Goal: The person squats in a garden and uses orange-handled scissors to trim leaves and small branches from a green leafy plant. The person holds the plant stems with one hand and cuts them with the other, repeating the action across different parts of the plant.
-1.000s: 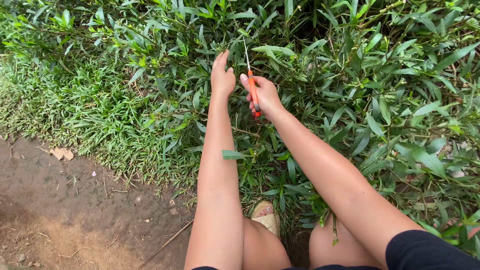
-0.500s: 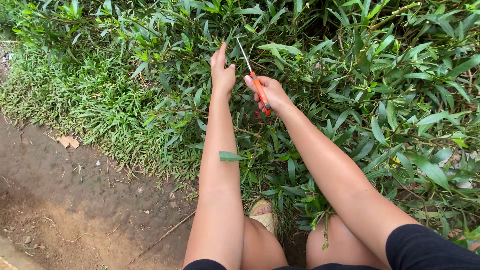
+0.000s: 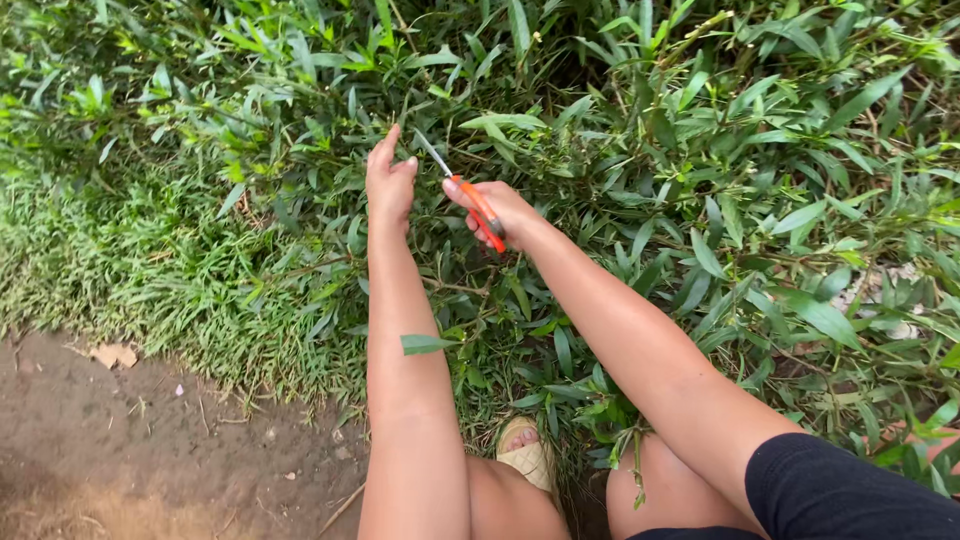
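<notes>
Reaching forward into leafy plants (image 3: 640, 150): left hand (image 3: 389, 182) fingers pinching a stem, right hand (image 3: 492, 212) wrapped around orange-handled scissors (image 3: 470, 198), blades angled up-left.

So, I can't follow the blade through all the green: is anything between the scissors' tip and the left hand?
Only foliage. The scissors in the right hand point toward the left hand; narrow leaves crowd the gap, nothing else visible.

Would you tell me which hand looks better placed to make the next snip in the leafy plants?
Probably the right hand: it holds the orange-handled scissors, blades pointing into the leafy plants. The left hand carries no tool; it reaches among the stems beside the blades, seemingly steadying them.
</notes>
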